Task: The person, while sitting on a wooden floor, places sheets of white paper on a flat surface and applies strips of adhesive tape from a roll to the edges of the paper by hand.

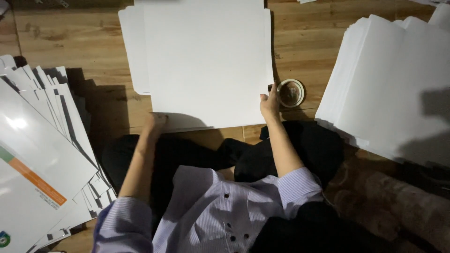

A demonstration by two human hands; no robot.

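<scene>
Both hands, left hand (154,121) and right hand (270,104), pinch the near corners of a light, stiffish, bendable white card sheet (206,61).

Dim, grainy view — hard shadows, glare on glossy sheets (18,124).

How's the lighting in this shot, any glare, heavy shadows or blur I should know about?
Head view: bright light washes out the white sheet between the left hand and right hand; glare spot on the glossy printed sheets at left; hard dark shadows beside that stack, on the white stack at right, and over the lap; focus looks fairly sharp, slightly soft at the edges.
</scene>
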